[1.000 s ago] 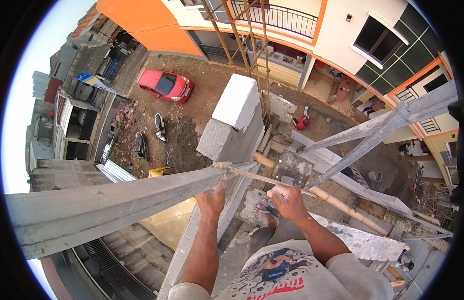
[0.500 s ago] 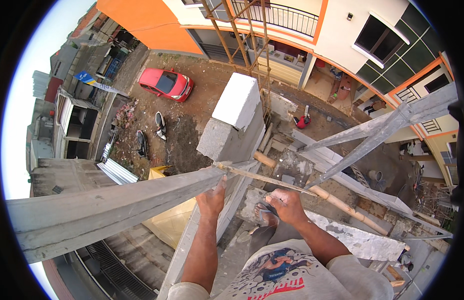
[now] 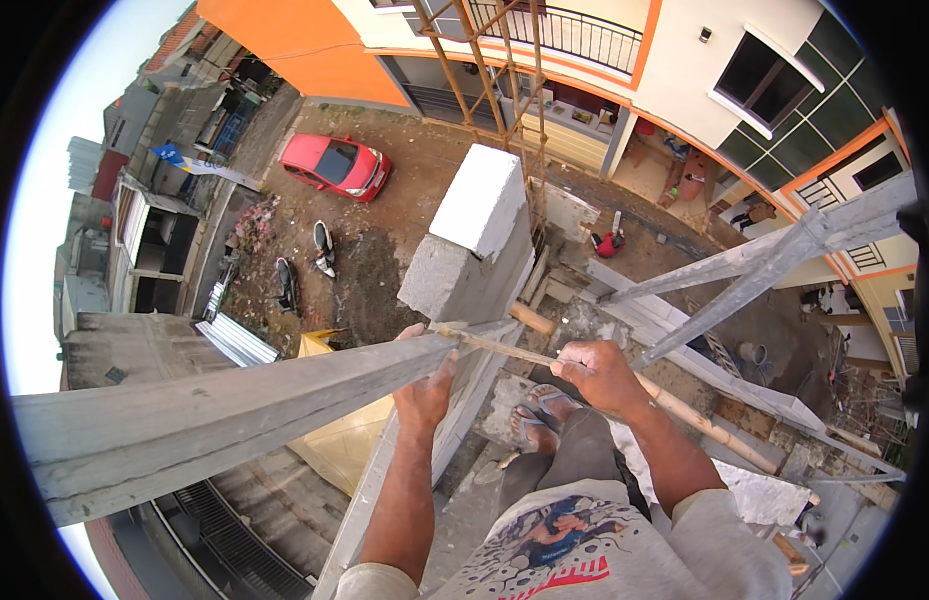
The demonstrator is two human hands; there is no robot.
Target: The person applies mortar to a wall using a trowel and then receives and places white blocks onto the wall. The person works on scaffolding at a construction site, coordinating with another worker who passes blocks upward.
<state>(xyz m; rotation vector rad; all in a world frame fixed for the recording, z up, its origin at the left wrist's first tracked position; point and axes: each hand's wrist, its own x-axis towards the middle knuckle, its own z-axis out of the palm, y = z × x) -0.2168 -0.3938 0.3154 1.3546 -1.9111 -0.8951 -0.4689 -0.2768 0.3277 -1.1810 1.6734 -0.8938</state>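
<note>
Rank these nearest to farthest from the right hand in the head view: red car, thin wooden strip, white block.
1. Thin wooden strip: at the right hand, running left.
2. White block: ahead and left.
3. Red car: farther left, on the ground below.

Grey beam (image 3: 234, 400): long, seamed lengthwise, extends from left to scene centre. Thin wooden strip (image 3: 499, 347): light brown, straight; left end at beam's right end, slants nearer toward right.

left fingers (image 3: 412, 331) partly behind grey beam (image 3: 234, 408), shirt (image 3: 554, 545) cut off
</note>
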